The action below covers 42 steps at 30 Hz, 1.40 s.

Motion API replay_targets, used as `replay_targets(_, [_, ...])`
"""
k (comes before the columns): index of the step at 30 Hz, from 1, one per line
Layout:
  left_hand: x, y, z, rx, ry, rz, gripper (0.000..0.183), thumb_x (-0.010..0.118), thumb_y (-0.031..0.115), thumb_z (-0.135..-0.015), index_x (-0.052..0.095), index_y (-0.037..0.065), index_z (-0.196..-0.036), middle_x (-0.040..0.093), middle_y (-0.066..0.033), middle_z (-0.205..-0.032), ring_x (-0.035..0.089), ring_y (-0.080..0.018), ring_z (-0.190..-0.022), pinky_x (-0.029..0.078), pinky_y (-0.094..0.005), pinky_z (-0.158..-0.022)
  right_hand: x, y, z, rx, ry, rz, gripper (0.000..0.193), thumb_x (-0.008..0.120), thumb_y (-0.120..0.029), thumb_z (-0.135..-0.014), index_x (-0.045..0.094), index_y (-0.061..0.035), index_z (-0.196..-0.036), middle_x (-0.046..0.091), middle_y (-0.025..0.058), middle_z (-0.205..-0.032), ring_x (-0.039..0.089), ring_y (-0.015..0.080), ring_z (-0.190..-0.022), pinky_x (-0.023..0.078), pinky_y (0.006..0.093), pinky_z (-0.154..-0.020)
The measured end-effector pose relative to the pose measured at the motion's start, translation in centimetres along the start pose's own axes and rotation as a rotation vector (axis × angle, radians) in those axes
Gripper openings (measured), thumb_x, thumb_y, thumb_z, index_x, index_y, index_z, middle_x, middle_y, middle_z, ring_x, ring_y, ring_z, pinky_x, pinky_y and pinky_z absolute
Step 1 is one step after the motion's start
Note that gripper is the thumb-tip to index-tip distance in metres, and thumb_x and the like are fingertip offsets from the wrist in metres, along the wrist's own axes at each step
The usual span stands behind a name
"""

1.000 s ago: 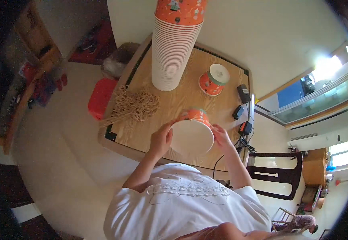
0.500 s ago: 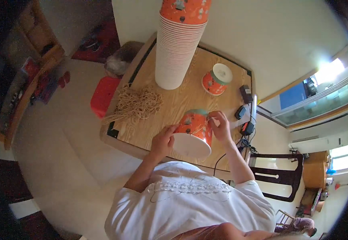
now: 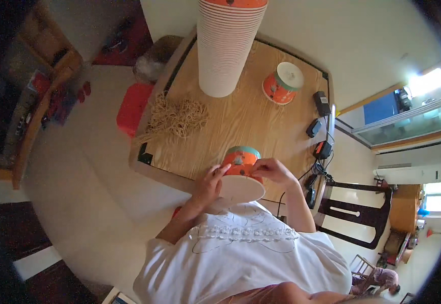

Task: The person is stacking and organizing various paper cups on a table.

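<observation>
Close to my body, an orange patterned paper bucket (image 3: 236,166) with a green band leans tilted, its wide white end (image 3: 241,189) toward me. My left hand (image 3: 209,186) grips its left side, fingers spread over the orange wall. At the right side of the bucket, my right hand (image 3: 275,172) is closed in a pinch, with what looks like a thin strand of raffia at the fingertips, partly hidden. A loose heap of tan raffia (image 3: 179,117) lies to the left on the wooden table (image 3: 225,129).
A tall stack of white paper buckets (image 3: 224,53) rises at the back. Another orange bucket (image 3: 280,90) stands upside down to its right. Black adapters (image 3: 322,104) and cables line the right edge. A dark chair (image 3: 355,213) is at right, a red stool (image 3: 133,111) at left.
My right hand has moved down and inward, from beside the green end toward the wide white end. The bucket has tilted slightly; my left hand still holds it. The view has shifted a little.
</observation>
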State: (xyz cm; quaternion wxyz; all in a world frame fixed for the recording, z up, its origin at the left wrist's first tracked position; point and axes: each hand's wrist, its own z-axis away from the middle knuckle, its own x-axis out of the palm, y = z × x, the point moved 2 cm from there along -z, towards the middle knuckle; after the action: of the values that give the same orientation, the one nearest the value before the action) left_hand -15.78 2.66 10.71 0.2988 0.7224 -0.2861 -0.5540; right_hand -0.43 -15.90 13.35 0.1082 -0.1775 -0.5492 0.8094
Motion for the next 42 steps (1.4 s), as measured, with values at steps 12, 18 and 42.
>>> replay_targets(12, [-1.6, 2.6, -2.8, 0.035, 0.044, 0.204, 0.026, 0.054, 0.004, -0.074, 0.056, 0.004, -0.1, 0.052, -0.0128, -0.106, 0.049, -0.0292, -0.099, 0.04, -0.0362, -0.084, 1.8, -1.0, -1.1, 0.023, 0.222, -0.057, 0.01, 0.063, -0.009, -0.076, 0.061, -0.0019, -0.083, 0.058, 0.0015, -0.074, 0.05, 0.0069, -0.071, 0.044, 0.0235, -0.064])
replay_targets(18, [0.1, 2.0, -4.8, -0.132, 0.027, 0.259, 0.015, 0.065, 0.013, -0.073, 0.06, 0.0, -0.08, 0.056, -0.011, -0.084, 0.056, -0.0235, -0.083, 0.045, -0.0312, -0.071, 3.1, -3.7, -0.7, 0.097, 0.298, 0.01, 0.008, 0.06, -0.007, -0.079, 0.059, -0.0013, -0.084, 0.055, -0.0006, -0.071, 0.048, 0.0044, -0.068, 0.043, 0.0214, -0.06])
replay_targets(42, [-0.6, 4.9, -5.2, 0.112, -0.084, 0.02, 0.025, 0.067, 0.003, -0.061, 0.055, 0.008, -0.082, 0.05, -0.0071, -0.087, 0.05, -0.0269, -0.087, 0.042, -0.0381, -0.08, 2.9, -3.0, -0.2, -0.205, 0.501, 0.153, 0.008, 0.059, -0.003, -0.076, 0.058, -0.0007, -0.083, 0.054, 0.0118, -0.082, 0.056, 0.0247, -0.075, 0.046, 0.0313, -0.065])
